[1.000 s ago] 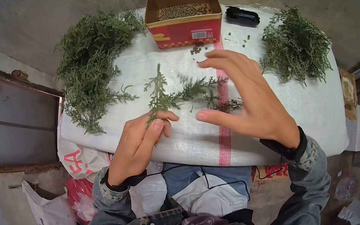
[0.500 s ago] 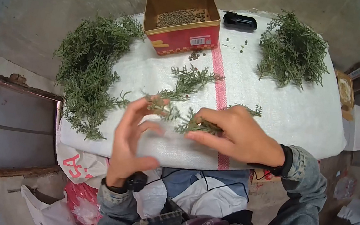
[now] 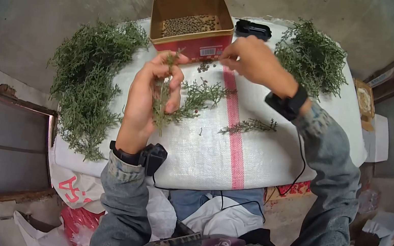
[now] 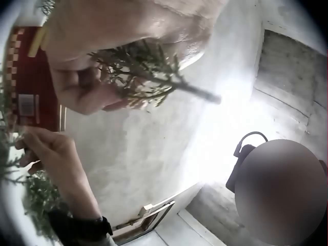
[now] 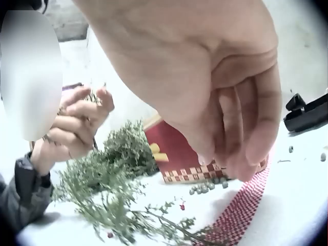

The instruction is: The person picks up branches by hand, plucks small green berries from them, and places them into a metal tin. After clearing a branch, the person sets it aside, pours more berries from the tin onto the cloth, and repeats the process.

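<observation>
My left hand (image 3: 142,96) holds a green cypress-like sprig (image 3: 160,107) upright, fingers curled around it; its bare stem end (image 4: 205,95) sticks out in the left wrist view. Farther forward, my right hand (image 3: 260,66) has bent fingers with fingertips drawn together, right by the front of a red tin (image 3: 183,48). I cannot tell whether something small is pinched there. Round brown-green seeds (image 3: 189,26) cover the tin's floor, and a small cluster of seeds (image 5: 207,185) lies before it. Beneath the hands rest a leafy sprig (image 3: 207,93) and a smaller sprig (image 3: 250,126).
A large heap of greenery (image 3: 90,80) is at the left, another heap (image 3: 313,59) at the back right. Behind the right hand sits a black plastic object (image 3: 253,29). Everything lies on a white woven sack (image 3: 191,158) with a pink stripe. A cable (image 3: 302,157) hangs near the right sleeve.
My right hand first came down onto the sprigs near the left hand, then moved forward to the tin. The left hand rose and turned upright with its sprig. The head view shifted slightly.
</observation>
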The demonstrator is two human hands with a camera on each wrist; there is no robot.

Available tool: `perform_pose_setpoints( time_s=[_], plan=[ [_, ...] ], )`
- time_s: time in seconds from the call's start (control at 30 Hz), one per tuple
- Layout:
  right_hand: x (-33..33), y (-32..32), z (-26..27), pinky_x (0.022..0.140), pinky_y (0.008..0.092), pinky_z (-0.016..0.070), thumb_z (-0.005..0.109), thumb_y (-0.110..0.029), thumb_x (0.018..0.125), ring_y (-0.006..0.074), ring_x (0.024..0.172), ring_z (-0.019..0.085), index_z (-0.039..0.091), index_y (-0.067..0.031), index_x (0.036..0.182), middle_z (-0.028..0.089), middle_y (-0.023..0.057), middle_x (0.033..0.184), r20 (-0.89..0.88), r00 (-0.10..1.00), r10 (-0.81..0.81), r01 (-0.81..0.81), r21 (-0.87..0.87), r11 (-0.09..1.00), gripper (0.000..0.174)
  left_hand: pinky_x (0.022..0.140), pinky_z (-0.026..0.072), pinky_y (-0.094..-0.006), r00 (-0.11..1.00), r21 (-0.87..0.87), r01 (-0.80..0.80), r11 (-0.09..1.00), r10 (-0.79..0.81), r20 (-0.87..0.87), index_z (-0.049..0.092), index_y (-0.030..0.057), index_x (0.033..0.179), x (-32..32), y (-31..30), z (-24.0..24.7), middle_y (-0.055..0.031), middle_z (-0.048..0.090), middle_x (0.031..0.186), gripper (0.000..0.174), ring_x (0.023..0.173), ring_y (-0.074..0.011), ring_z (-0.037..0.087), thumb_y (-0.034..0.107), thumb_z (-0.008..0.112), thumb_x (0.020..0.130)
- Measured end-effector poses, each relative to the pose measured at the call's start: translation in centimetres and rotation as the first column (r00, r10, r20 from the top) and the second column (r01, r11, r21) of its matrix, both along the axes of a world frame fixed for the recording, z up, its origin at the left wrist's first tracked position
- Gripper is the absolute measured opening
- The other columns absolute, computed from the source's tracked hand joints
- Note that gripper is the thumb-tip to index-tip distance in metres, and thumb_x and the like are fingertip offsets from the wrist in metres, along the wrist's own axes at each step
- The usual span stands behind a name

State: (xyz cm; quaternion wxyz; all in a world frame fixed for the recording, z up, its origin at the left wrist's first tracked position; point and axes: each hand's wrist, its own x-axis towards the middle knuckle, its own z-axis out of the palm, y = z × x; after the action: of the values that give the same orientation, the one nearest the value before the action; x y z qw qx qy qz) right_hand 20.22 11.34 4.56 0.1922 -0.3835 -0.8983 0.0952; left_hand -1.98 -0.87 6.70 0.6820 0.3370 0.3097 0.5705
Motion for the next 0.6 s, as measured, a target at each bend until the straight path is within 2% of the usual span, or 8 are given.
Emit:
perform_pose_setpoints(
  time_s=[0.03, 0.07, 0.17, 0.2, 0.33, 0.47, 0.53, 0.6],
  plan=[
    [-0.7, 0.7, -0.4, 0.062, 0.0393, 0.053, 0.072, -0.021, 0.082, 0.032, 0.069, 0.068, 0.076, -0.0078, 0.085, 0.069, 0.0164, 0.074, 0.046, 0.999, 0.006, -0.002, -0.072, 0.997, 0.014, 0.043, 0.04, -0.0249, 1.0, 0.008, 0.008, 1.0, -0.008, 0.006, 0.051, -0.0007, 0.112, -0.2, 0.4, -0.1, -0.004, 0.051, 0.07, 0.03, 0.044, -0.011, 0.047, 0.026, 0.04, 0.103],
    [-1.4, 1.0, -0.8, 0.062, 0.0393, 0.053, 0.072, -0.021, 0.082, 0.032, 0.069, 0.068, 0.076, -0.0078, 0.085, 0.069, 0.0164, 0.074, 0.051, 0.999, -0.002, 0.005, -0.063, 0.998, 0.014, 0.042, 0.0394, -0.0246, 0.999, 0.009, 0.041, 0.999, -0.041, -0.003, 0.052, -0.0005, 0.112, -0.4, 0.7, -0.2, -0.0035, 0.05, 0.069, 0.03, 0.043, -0.0107, 0.047, 0.026, 0.04, 0.103],
    [-3.1, 0.6, -2.6, 0.062, 0.0421, 0.053, 0.072, -0.018, 0.077, 0.0343, 0.067, 0.066, 0.075, -0.0082, 0.083, 0.067, 0.015, 0.07, 0.102, 0.984, -0.149, 0.128, 0.187, 0.974, 0.012, 0.041, 0.0381, -0.0238, 0.995, -0.003, 0.1, 0.995, -0.1, -0.001, 0.053, -0.0001, 0.111, -1.1, 1.4, -1.0, -0.0025, 0.048, 0.067, 0.03, 0.041, -0.0101, 0.046, 0.027, 0.041, 0.104],
    [-3.3, 0.5, -3.0, 0.062, 0.0421, 0.053, 0.072, -0.018, 0.077, 0.0343, 0.067, 0.066, 0.075, -0.0082, 0.083, 0.067, 0.015, 0.07, 0.12, 0.982, -0.144, 0.121, 0.179, 0.976, 0.012, 0.041, 0.0377, -0.0236, 0.995, -0.022, 0.095, 0.995, -0.095, -0.022, 0.053, 0.0, 0.11, -1.1, 1.6, -1.1, -0.0026, 0.048, 0.067, 0.03, 0.041, -0.0101, 0.046, 0.027, 0.042, 0.104],
    [-5.1, 0.4, -3.4, 0.061, 0.0429, 0.0524, 0.073, -0.016, 0.071, 0.0354, 0.065, 0.066, 0.074, -0.0083, 0.079, 0.065, 0.0131, 0.067, 0.215, 0.967, -0.137, 0.059, 0.335, 0.94, 0.011, 0.041, 0.0373, -0.0229, 0.997, -0.06, 0.034, 0.998, -0.038, -0.061, 0.054, 0.0, 0.107, -0.8, 1.2, -1.9, -0.0031, 0.05, 0.067, 0.028, 0.041, -0.0102, 0.046, 0.027, 0.045, 0.103],
    [-4.5, -0.2, -2.8, 0.06, 0.0424, 0.0526, 0.071, -0.012, 0.068, 0.0347, 0.066, 0.066, 0.074, -0.0077, 0.078, 0.068, 0.0125, 0.071, 0.294, 0.946, -0.136, 0.062, 0.248, 0.967, 0.012, 0.042, 0.0383, -0.0222, 0.996, -0.06, -0.025, 0.998, 0.02, -0.085, 0.054, 0.0, 0.106, -0.1, 0.9, -2.3, -0.0043, 0.053, 0.069, 0.025, 0.043, -0.0106, 0.048, 0.024, 0.048, 0.103],
    [-3.4, -1.1, -0.2, 0.059, 0.0379, 0.0532, 0.072, -0.011, 0.071, 0.0302, 0.065, 0.068, 0.074, -0.0051, 0.082, 0.07, 0.0139, 0.074, 0.138, 0.99, -0.009, 0.008, 0.009, 1.0, 0.013, 0.044, 0.0389, -0.0215, 0.993, -0.043, -0.071, 0.997, 0.066, -0.098, 0.055, 0.0002, 0.106, 0.2, 0.8, -2.7, -0.0052, 0.056, 0.071, 0.024, 0.044, -0.0109, 0.048, 0.023, 0.049, 0.102],
    [-2.6, -3.3, 2.9, 0.06, 0.0318, 0.0535, 0.074, -0.007, 0.075, 0.0218, 0.067, 0.069, 0.075, -0.0029, 0.088, 0.071, 0.013, 0.078, -0.088, 0.995, -0.042, 0.024, -0.193, 0.981, 0.014, 0.045, 0.0397, -0.0215, 0.995, -0.047, -0.033, 0.998, 0.028, -0.093, 0.055, 0.0003, 0.106, 0.0, 0.8, -3.1, -0.0055, 0.056, 0.072, 0.023, 0.045, -0.0112, 0.049, 0.023, 0.048, 0.102]
  ],
)
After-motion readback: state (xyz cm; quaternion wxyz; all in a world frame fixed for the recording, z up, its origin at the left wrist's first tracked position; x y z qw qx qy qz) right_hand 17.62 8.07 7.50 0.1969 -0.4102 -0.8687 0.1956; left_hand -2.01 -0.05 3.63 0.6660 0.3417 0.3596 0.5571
